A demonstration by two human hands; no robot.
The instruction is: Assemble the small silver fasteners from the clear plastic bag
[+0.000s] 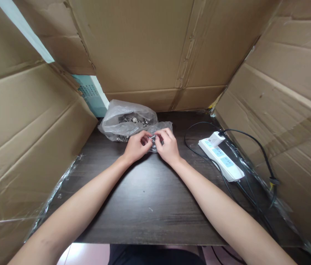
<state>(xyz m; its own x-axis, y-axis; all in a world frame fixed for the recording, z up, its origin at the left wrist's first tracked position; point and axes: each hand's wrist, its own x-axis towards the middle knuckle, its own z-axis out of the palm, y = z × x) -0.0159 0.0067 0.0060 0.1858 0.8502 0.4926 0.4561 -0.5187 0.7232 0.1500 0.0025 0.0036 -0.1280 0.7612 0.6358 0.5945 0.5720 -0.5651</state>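
Observation:
My left hand (138, 144) and my right hand (168, 144) meet over a small clear plastic bag (168, 126) on the dark table. Between their fingertips is a small shiny metal part (152, 137), too small to name. Both hands are closed in a pinch, each touching that part. Just behind my left hand stands a larger clear plastic bag (109, 127), its mouth open. Inside it lie several small metal pieces (134, 120). My fingers hide most of the smaller bag's contents.
A white power strip (228, 165) with a plugged-in white adapter (216, 139) lies to the right. Black cables (260, 147) run around it. Cardboard walls (144, 48) enclose the dark wooden table (144, 206) at the back and both sides.

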